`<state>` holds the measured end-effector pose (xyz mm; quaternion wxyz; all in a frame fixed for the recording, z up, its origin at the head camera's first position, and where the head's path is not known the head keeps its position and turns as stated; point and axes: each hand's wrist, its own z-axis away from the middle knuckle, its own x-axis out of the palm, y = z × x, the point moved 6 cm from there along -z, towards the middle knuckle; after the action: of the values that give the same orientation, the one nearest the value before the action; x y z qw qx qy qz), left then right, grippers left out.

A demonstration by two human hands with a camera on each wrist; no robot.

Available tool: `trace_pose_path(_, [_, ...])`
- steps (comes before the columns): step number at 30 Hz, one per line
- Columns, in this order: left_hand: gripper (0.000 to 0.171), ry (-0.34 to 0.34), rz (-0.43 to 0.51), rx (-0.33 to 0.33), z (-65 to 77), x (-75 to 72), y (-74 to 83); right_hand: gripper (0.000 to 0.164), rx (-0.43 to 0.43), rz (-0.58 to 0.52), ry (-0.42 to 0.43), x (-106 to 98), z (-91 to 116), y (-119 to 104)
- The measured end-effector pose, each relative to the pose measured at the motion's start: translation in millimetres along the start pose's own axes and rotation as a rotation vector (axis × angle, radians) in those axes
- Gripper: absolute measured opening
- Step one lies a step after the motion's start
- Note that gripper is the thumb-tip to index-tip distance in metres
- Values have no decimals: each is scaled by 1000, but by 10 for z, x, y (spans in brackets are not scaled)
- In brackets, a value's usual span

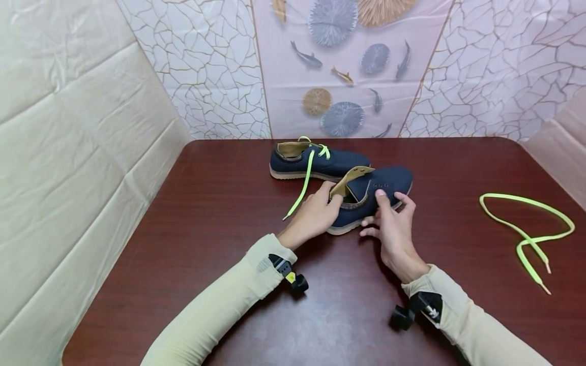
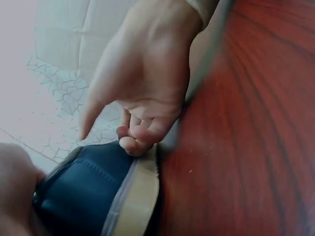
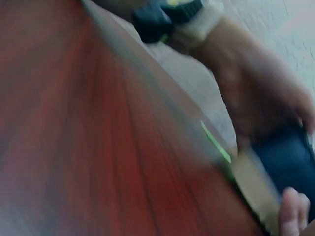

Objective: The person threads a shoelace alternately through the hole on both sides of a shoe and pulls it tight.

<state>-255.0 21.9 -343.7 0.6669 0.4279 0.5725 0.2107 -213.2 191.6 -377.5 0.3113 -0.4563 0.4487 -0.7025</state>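
Nearest are the two cream sleeves (image 1: 224, 300), each with a small black camera (image 1: 403, 317) at the wrist, reaching in over a dark reddish-brown surface (image 1: 183, 244). At the right, a loose yellow-green lace (image 1: 503, 195) lies in an open loop, its two tipped ends pointing toward the person.

Further in, both hands are at the navy shoe (image 1: 396, 178), which sits near the middle of the surface, toe pointing right and away. The left hand (image 1: 313, 216) grasps its heel at the collar, thumb at the opening. The right hand (image 1: 396, 231) has its thumb on the shoe by the bare eyelets and its other fingers bent along the near side; whether it grips the shoe firmly cannot be told. The tan-lined far flap stands up and open.

Just behind and to the left is a second navy shoe (image 1: 348, 160), with a yellow-green shoelace (image 1: 308, 178) partly threaded and one end trailing toward the left hand. Beyond the surface hangs a patterned wall covering (image 1: 293, 76) with fish and round motifs.
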Motion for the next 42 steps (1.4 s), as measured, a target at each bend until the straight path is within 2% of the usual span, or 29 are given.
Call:
trace_pose_path(4, [37, 68, 44, 10, 15, -33, -12, 36, -104, -77, 158, -187, -173, -49])
trace_pose_path(7, [39, 102, 34, 33, -7, -84, -35, 33, -180, -94, 241, -314, -274, -111])
trace_pose_path(9, [41, 126, 8, 32, -24, -136, -66, 36, -191, -102, 261, -364, -319, -131])
trace_pose_path(14, [42, 185, -40, 19, -87, -313, -166, 48, -167, -87, 236, -389, -353, -125])
trace_pose_path(20, [41, 246, -12, 61, -141, -502, -216, 70, -173, 84, 155, -370, -324, -157])
trace_pose_path(24, [41, 242, 32, 84, -179, -555, -265, 83, -113, 203, 88, -381, -298, -175])
trace_pose_path(27, [41, 182, 91, 91, -220, -539, -307, 84, -70, 248, 57, -425, -283, -200])
trace_pose_path(30, [38, 70, 177, 82, -266, -484, -349, 79, -51, 270, 39, -462, -283, -212])
trace_pose_path(34, [34, -108, 269, 1, -302, -393, -398, 66, -49, 284, 49, -492, -288, -192])
trace_pose_path(38, [19, -227, 208, -63, -276, -409, -425, 56, -69, 281, 66, -477, -298, -159])
trace_pose_path(39, [16, -247, 185, -63, -264, -435, -427, 55, -75, 287, 59, -462, -299, -153])
trace_pose_path(42, [15, -301, 100, -10, -234, -537, -424, 58, -93, 338, 22, -400, -299, -142])
